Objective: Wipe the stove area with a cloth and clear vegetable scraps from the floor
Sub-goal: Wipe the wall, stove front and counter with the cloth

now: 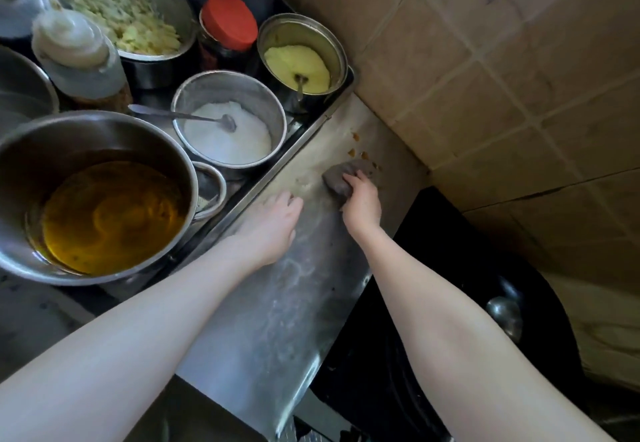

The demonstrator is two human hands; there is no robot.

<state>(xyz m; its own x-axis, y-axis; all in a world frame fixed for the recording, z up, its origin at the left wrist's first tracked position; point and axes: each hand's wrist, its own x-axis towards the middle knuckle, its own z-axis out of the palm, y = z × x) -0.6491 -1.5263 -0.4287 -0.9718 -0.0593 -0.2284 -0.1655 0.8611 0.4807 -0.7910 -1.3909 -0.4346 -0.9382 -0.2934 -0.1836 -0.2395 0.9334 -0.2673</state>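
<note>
On the steel ledge (284,303) the right grip (362,201) clutches the grey cloth (337,178) (left grip (273,223) flat, spread).

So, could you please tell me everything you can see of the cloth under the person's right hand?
The cloth is a small, dull grey-purple wad, bunched up rather than spread flat. It rests on the steel counter, close to the corner of the tiled wall. The right hand curls over its near side and grips it. Orange-brown spots lie just beyond its far edge. Its weave is too blurred to make out.
</note>
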